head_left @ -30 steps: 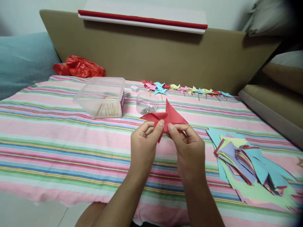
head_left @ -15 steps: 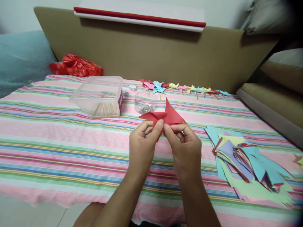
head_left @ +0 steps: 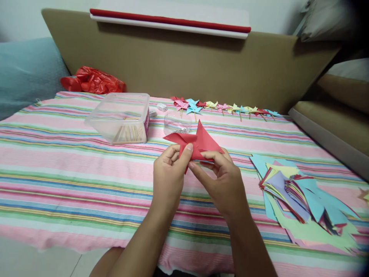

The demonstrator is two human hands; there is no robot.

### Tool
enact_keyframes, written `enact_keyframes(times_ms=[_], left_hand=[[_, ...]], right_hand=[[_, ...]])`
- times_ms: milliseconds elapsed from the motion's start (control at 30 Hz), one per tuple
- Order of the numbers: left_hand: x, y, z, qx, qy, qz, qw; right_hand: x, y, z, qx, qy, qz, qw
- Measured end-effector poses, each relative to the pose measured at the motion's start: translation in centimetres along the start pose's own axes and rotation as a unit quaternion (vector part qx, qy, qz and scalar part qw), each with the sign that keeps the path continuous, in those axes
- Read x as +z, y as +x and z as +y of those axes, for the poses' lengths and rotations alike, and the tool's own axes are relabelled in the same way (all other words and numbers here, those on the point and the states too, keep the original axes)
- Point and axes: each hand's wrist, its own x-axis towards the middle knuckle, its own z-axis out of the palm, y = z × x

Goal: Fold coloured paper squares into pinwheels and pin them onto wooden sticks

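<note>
Red paper pinwheel [head_left: 198, 143] held up above the striped cloth [head_left: 72, 169], near the middle of the table. Pinched at its centre by the left hand [head_left: 168, 175], thumb on top; gripped from the right by the right hand [head_left: 223, 181], fingers curled under it. Behind: clear cup of pins [head_left: 175, 125], plastic box of sticks [head_left: 121, 117], row of finished pinwheels [head_left: 221, 107]. Off right: pile of cut paper [head_left: 302, 196].

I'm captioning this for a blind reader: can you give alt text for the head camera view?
Both hands, left hand and right hand, hold a folded red paper pinwheel above a striped tablecloth. Behind it lie a clear plastic box and a row of finished pinwheels; a pile of coloured paper lies to the right.
</note>
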Motion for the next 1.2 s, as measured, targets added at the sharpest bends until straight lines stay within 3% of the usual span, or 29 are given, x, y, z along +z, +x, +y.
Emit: enact_keyframes(times_ms=[167, 333, 433, 533, 633, 733, 1067, 1200], left_hand=[[-0.3, 0.2, -0.1, -0.015, 0.022, -0.009, 1.0], [-0.1, 0.1, 0.2, -0.006, 0.036, -0.007, 0.999], [-0.2, 0.2, 0.6, 0.01, 0.053, -0.006, 0.999], [-0.5, 0.3, 1.0, 0.022, 0.088, -0.043, 0.995], [-0.9, 0.5, 1.4, 0.021, 0.122, -0.102, 0.987], [-1.2, 0.5, 1.5, 0.031, 0.152, -0.136, 0.979], [-2.4, 1.1, 1.6, 0.056, 0.267, -0.223, 0.936], [-2.9, 1.5, 1.8, 0.039, 0.248, -0.226, 0.941]], right_hand=[[-1.0, 0.2, 0.3, -0.05, -0.06, -0.006, 0.997], [-0.9, 0.3, 0.0, -0.046, -0.03, 0.002, 0.999], [-0.8, 0.4, -0.1, -0.005, 0.069, 0.078, 0.995], [-1.2, 0.7, -0.3, 0.087, 0.156, 0.144, 0.973], [-1.9, 0.7, -0.3, 0.16, 0.201, 0.049, 0.965], [-2.4, 0.5, -0.3, 0.176, 0.186, -0.036, 0.966], [-2.6, 0.3, 0.5, 0.165, 0.089, -0.032, 0.982], [-2.4, 0.3, 0.4, 0.159, 0.093, -0.036, 0.982]])
